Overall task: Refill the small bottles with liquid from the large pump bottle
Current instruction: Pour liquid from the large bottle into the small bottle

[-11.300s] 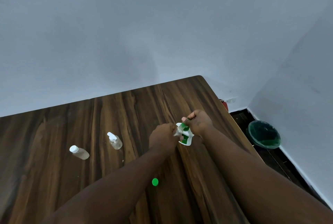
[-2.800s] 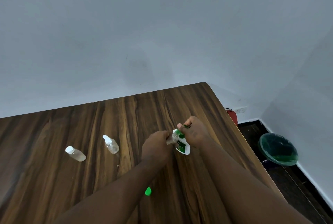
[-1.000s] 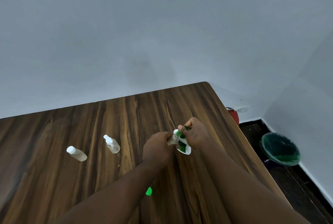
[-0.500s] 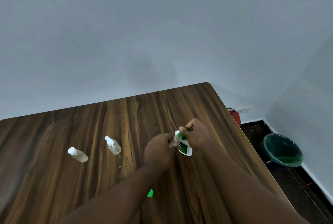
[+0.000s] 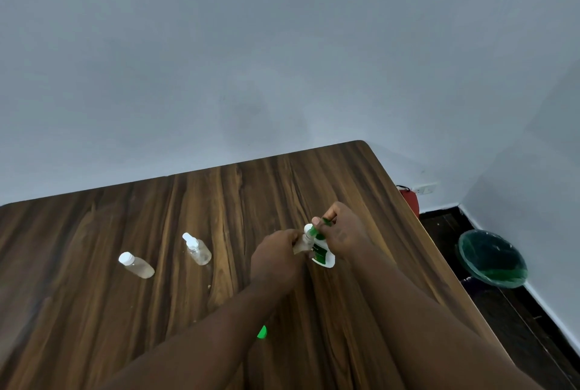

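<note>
A white pump bottle [image 5: 321,255] with a green label and green pump head stands on the wooden table [image 5: 125,311]. My right hand [image 5: 342,234] grips its top, fingers pressed on the green pump. Pressed against the bottle's left side is my left hand [image 5: 277,256], closed around a small clear bottle [image 5: 300,241] held at the nozzle; most of that bottle is hidden by my fingers. Two more small clear bottles stand to the left: one with a spray top [image 5: 197,249] and one with a round white cap [image 5: 136,265].
A loose green cap [image 5: 262,332] lies on the table near my left forearm. The table's right edge runs close to my right arm. On the dark floor beyond sit a green bin [image 5: 492,259] and a red object [image 5: 409,201] by the wall.
Both hands have stayed together at the pump bottle throughout. The two small bottles and green cap have not moved on the table; only my head shifted slightly.
</note>
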